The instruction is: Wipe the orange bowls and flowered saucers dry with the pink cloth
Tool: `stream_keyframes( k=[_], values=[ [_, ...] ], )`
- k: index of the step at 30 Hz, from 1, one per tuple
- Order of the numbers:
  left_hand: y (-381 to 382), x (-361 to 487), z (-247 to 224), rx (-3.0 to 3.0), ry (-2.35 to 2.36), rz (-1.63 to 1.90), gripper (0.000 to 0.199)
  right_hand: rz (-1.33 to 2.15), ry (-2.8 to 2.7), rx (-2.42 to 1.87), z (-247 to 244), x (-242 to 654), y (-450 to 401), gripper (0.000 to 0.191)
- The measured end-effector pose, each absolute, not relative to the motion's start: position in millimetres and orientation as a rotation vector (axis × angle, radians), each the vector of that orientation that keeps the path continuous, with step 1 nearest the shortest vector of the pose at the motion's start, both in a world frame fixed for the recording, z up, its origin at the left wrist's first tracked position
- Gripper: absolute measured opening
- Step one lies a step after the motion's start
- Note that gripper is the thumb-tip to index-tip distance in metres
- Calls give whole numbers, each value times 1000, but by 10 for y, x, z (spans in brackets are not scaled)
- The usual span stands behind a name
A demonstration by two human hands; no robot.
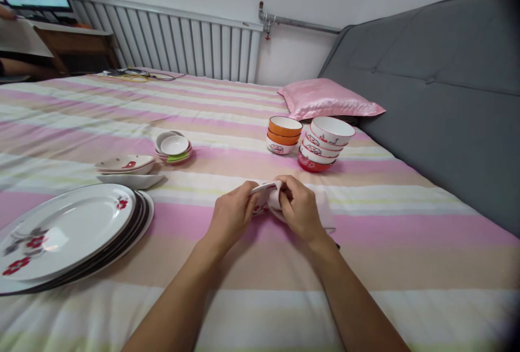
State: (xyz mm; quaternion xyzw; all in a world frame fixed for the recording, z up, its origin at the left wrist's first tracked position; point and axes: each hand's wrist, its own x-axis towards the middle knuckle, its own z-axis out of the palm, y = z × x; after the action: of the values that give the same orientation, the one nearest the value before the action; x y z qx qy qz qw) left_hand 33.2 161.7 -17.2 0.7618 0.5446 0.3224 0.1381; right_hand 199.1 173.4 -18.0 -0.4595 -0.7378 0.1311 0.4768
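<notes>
Between my hands, just above the bed, is a white bowl (260,209) with red flowers, tilted and mostly covered by my fingers. My left hand (233,208) grips its left side, thumb near the rim. Closed around a pale pinkish cloth (326,212), my right hand (299,206) presses it over the bowl's right rim; the cloth's loose end hangs out to the right. Beyond my hands stand a stack of orange and white bowls (283,139) and a taller, leaning stack of white and red bowls (320,152).
Large flowered plates (77,227) are piled at the left on the striped bedspread (227,135). Behind them lie oblong dishes (125,164) and small round dishes (174,146). A pink pillow (329,97) rests near the grey headboard (439,70). Cables (140,75) lie at the far edge.
</notes>
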Motion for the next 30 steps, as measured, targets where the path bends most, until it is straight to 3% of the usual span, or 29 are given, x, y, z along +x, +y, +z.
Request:
stream_keyframes(
  k=[9, 25, 30],
  values=[
    [1569, 359, -75, 2258, 1525, 814, 20, 81, -2024, -1101, -107, 1959, 1647, 21],
    [1650, 325, -152, 2122, 1643, 836, 27, 633, -1769, -1268, -340, 2150, 1904, 7],
    [1641, 330, -137, 2119, 1638, 842, 27, 514, -1822, -1325, -318, 2138, 1877, 7]
  ],
)
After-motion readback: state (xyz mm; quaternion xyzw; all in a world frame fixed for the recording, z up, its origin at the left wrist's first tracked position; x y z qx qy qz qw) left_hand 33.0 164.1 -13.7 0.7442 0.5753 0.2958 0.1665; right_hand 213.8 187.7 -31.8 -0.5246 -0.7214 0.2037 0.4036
